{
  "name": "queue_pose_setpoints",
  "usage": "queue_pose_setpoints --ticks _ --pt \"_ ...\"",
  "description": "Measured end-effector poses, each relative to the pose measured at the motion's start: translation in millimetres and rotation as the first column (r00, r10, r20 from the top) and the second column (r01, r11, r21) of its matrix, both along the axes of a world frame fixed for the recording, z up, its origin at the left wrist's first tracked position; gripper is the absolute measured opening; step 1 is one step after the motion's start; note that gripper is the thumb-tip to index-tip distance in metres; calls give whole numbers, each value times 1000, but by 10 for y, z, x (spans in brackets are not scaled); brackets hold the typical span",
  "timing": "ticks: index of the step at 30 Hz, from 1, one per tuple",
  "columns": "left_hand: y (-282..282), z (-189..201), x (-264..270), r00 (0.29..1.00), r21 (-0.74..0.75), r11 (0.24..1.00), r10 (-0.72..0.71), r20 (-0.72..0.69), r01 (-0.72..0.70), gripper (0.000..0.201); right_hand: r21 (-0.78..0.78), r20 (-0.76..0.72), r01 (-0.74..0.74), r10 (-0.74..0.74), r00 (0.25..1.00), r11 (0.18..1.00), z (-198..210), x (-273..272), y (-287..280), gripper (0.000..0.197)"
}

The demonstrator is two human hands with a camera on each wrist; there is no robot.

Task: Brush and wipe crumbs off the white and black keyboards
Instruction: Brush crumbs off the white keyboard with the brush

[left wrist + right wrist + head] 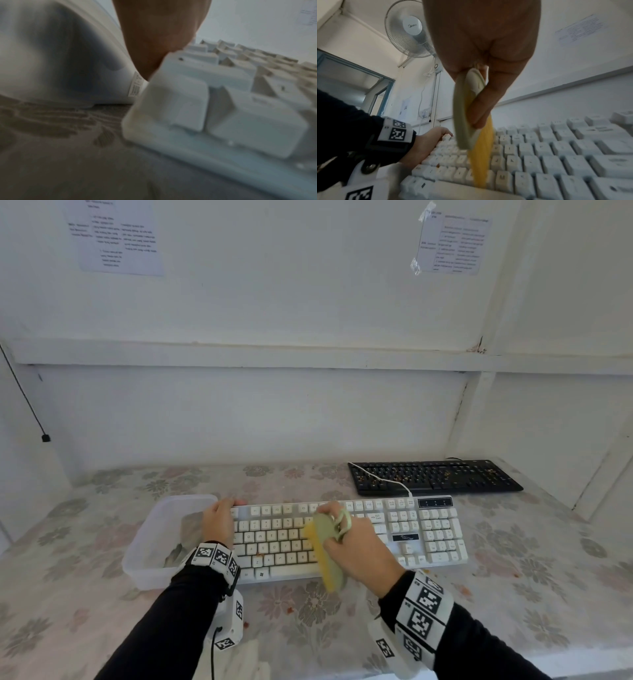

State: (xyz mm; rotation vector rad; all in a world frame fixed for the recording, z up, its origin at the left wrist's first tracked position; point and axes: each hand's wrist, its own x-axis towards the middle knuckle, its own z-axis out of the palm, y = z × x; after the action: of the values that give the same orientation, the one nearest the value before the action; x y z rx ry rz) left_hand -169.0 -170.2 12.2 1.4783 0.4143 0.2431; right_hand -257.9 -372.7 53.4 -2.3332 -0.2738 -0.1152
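Two keyboards lie on the floral tablecloth [308, 618]: a white keyboard [428, 539] in front and a black keyboard [435, 477] behind it to the right, orange-brown crumbs scattered over the black keys. A white cable [380, 479] crosses the black keyboard's left end. One clear plastic container [150, 539] stands touching the white keyboard's left end; its side carries a barcode sticker [135, 86], print unreadable. The left hand [217, 522] grips that left end, fingers curled over the far edge. The right hand [356, 549] pinches one brush [325, 546], pale green handle with yellow bristles [482, 158], thumb pressed on the handle; the bristles reach down to the letter keys. Two printed sheets [116, 237] hang on the wall, text illegible. One wall fan [409, 29] bears the logo "Midea".
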Motion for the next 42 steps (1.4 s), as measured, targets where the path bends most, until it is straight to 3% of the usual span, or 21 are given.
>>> queue_pose_setpoints --ticks 5,12,15,21,29,35,42 --pt "-3 14 1 1000 4 1000 -8 3 8 21 99 255 -73 46 966 992 88 141 261 44" --pt "3 8 20 1000 2 1000 -11 21 11 21 72 -21 -116 118 993 991 -42 27 476 40" --pt "2 11 9 999 4 1000 -16 34 16 22 35 -60 -137 139 988 990 44 -12 462 34" --pt "-24 64 -30 995 27 1000 -18 96 16 21 154 148 -143 120 982 978 96 93 652 46" --pt "-4 40 -6 997 9 1000 -12 82 11 23 33 -97 -232 234 967 972 21 3 583 32" --pt "9 13 16 995 -3 1000 -3 100 3 23 165 161 -157 130 978 974 146 138 720 39" --pt "14 9 29 992 50 999 -25 123 18 25 87 -8 -217 218 976 972 76 49 722 31"
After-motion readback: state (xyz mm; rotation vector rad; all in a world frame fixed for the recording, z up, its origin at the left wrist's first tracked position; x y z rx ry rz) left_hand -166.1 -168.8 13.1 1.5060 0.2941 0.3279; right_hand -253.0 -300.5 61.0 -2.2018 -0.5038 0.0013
